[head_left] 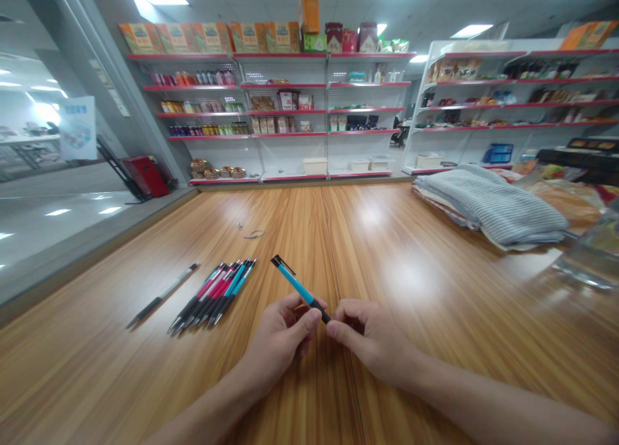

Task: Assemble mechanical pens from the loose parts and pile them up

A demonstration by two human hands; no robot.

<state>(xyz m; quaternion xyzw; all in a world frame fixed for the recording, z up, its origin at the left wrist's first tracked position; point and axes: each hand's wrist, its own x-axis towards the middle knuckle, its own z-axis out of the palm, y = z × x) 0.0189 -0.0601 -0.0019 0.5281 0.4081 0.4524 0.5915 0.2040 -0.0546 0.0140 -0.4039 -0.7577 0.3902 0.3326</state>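
Observation:
A light-blue pen (300, 289) with a black clip end and a black grip is held at a slant above the wooden table (387, 271). My left hand (285, 329) pinches it around the grip between thumb and fingers. At the lower tip, my right hand (365, 332) closes thumb and forefinger on the pen; the tip itself is hidden by those fingers. Left of my hands lies a row of several pens (213, 293) in pink, blue and grey with black grips, side by side. Apart from them, further left, rests a single silver-grey pen (164, 295).
Beyond the pens lie a thin loop (254, 234) and a tiny metal piece (240, 225). Folded striped cloth (493, 203) is stacked at the right, near a clear container (592, 251). Shelves of goods (290, 113) stand behind the table. A red case (147, 175) is on the floor at left.

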